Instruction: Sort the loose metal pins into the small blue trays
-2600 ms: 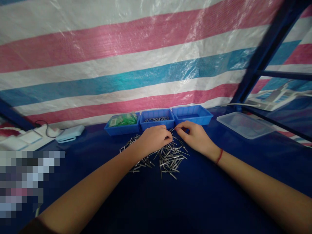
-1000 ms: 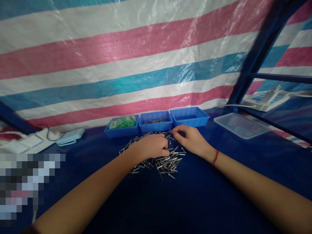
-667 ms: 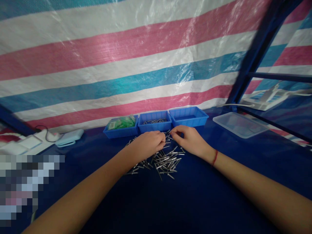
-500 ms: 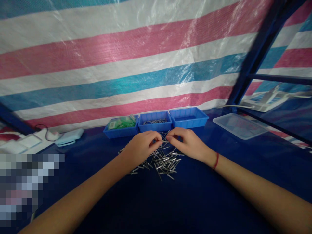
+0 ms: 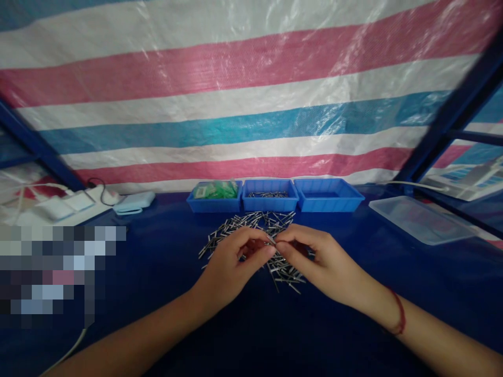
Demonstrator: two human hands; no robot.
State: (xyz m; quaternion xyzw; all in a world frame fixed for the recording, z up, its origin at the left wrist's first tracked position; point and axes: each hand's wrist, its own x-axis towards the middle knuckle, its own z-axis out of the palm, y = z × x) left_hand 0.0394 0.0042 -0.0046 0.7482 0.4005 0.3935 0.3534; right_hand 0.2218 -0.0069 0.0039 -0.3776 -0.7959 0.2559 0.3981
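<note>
Between the fingertips of both hands is a thin silver blind rivet (image 5: 271,240), mostly covered by the fingers. My left hand (image 5: 231,267) pinches it from the left with thumb and forefinger. On the other side, my right hand (image 5: 324,259) has its thumb and fingertips closed at the rivet. A loose pile of blind rivets (image 5: 231,229) spreads on the dark blue table under and behind the hands, which partly hide it. Behind the pile, the middle blue bin (image 5: 271,205) holds some rivets.
A blue bin (image 5: 214,207) with green plastic packets stands left, another blue bin (image 5: 332,204) right. Farther right lies a translucent lid (image 5: 416,220). A power strip (image 5: 70,204) and light-blue case (image 5: 134,202) lie left. A striped sheet (image 5: 236,78) hangs behind, between dark blue frame posts.
My view has shifted, so the bins appear farther right. Both hands have come nearer to me and closer together, fingertips meeting at the rivet. More of the pile behind them shows.
</note>
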